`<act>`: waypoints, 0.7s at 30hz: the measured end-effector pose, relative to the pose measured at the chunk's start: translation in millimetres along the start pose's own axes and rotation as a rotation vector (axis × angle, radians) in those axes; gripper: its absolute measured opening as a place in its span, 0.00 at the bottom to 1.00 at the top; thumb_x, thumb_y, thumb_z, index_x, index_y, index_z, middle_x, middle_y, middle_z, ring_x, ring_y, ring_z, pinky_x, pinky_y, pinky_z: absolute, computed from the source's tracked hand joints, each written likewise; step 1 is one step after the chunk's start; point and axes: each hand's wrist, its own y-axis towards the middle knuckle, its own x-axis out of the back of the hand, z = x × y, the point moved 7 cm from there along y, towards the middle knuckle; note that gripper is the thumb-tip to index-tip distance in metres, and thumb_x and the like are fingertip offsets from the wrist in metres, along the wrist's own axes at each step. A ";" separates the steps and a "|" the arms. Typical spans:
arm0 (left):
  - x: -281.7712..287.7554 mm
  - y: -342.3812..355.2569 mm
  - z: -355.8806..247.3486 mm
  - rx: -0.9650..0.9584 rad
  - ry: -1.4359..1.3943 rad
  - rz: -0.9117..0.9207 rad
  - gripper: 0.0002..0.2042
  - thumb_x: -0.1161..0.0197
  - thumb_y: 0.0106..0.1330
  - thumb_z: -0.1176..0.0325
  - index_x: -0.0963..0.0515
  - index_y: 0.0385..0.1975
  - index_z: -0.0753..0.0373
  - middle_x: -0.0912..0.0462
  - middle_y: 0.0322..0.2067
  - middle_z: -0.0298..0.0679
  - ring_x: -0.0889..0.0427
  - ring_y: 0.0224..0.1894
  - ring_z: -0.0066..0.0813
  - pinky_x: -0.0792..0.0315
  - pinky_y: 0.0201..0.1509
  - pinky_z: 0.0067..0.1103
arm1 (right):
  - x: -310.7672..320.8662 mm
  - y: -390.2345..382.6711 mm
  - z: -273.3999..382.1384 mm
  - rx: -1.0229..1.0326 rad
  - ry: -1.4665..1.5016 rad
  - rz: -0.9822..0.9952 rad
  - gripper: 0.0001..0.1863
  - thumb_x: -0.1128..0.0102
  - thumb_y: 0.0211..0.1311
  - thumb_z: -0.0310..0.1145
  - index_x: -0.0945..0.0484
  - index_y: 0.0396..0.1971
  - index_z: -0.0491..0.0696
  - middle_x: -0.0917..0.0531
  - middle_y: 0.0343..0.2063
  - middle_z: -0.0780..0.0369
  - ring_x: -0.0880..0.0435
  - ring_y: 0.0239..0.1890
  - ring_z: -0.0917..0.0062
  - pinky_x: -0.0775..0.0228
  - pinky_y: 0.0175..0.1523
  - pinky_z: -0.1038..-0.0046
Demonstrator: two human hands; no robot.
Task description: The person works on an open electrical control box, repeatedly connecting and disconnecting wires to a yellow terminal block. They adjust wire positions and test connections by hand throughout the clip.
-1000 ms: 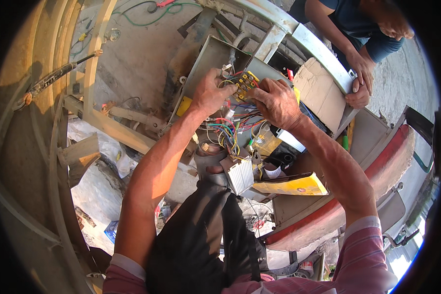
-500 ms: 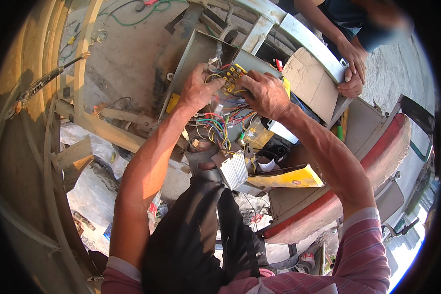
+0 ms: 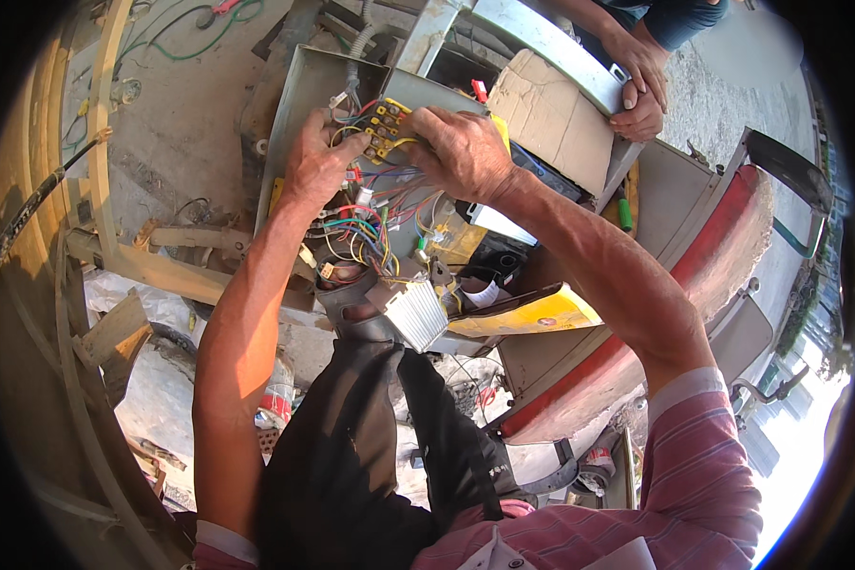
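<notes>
Sitting btwn L/R fingers point(image 3: 354, 144), yellow term. block point(image 3: 384, 127)

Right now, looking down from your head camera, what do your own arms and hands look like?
The left hand and right hand are bare, with no gloves or watch in sight. The short sleeves are dusty pink with pale cuffs; the right one shows thin stripes.

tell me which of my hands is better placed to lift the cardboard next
Probably your right hand: it is nearer the cardboard, which lies to the right of the yellow terminal block. Your left hand is on the block's left side and would have to reach across.
</notes>
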 end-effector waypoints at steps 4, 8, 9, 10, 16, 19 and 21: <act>2.0 -1.6 -2.3 -0.013 0.039 -0.020 0.20 0.28 0.71 0.72 0.27 0.57 0.70 0.10 0.44 0.47 0.13 0.43 0.28 0.21 0.48 0.25 | -5.1 -0.2 -3.1 -0.113 0.054 0.168 0.15 0.31 0.70 0.43 0.16 0.48 0.49 0.13 0.45 0.57 0.10 0.46 0.55 0.17 0.50 0.56; 3.0 -1.2 1.1 -0.002 0.046 0.004 0.21 0.27 0.70 0.71 0.27 0.58 0.69 0.10 0.44 0.45 0.13 0.44 0.26 0.22 0.48 0.25 | -7.2 -0.2 -1.5 -0.170 0.058 0.248 0.17 0.34 0.72 0.44 0.14 0.50 0.48 0.15 0.51 0.54 0.11 0.49 0.55 0.18 0.54 0.56; 4.1 -1.4 1.8 0.004 0.057 0.003 0.21 0.27 0.70 0.70 0.27 0.58 0.69 0.10 0.44 0.44 0.14 0.44 0.25 0.22 0.48 0.25 | -7.8 -0.8 -0.9 -0.182 0.060 0.262 0.17 0.34 0.73 0.45 0.13 0.50 0.48 0.15 0.51 0.54 0.11 0.50 0.55 0.18 0.54 0.56; 4.7 -1.7 3.0 0.021 0.113 0.003 0.21 0.28 0.71 0.70 0.25 0.59 0.67 0.11 0.46 0.42 0.15 0.48 0.25 0.24 0.52 0.24 | -7.0 -0.7 0.6 -0.180 0.077 0.258 0.17 0.35 0.73 0.45 0.13 0.49 0.47 0.15 0.51 0.54 0.11 0.50 0.55 0.18 0.54 0.56; 3.5 -1.8 2.0 0.022 0.055 0.027 0.22 0.26 0.71 0.69 0.26 0.60 0.67 0.11 0.46 0.42 0.16 0.47 0.24 0.23 0.50 0.23 | -11.8 -4.7 1.6 -0.345 0.209 0.183 0.15 0.33 0.72 0.41 0.10 0.46 0.45 0.15 0.53 0.54 0.11 0.50 0.55 0.18 0.56 0.57; 2.2 -2.4 2.7 0.037 0.013 0.029 0.22 0.26 0.71 0.70 0.26 0.60 0.67 0.12 0.46 0.42 0.15 0.46 0.24 0.22 0.50 0.23 | -9.6 -10.4 9.9 -0.413 0.169 -0.074 0.11 0.32 0.69 0.40 0.09 0.42 0.51 0.14 0.49 0.58 0.12 0.50 0.55 0.19 0.55 0.53; 3.0 -2.2 2.6 0.046 0.073 0.002 0.22 0.26 0.71 0.70 0.27 0.60 0.68 0.12 0.47 0.43 0.15 0.47 0.25 0.22 0.51 0.24 | -15.4 -17.4 11.9 -0.505 0.200 -0.144 0.10 0.30 0.67 0.39 0.09 0.40 0.49 0.13 0.48 0.58 0.12 0.50 0.55 0.19 0.55 0.54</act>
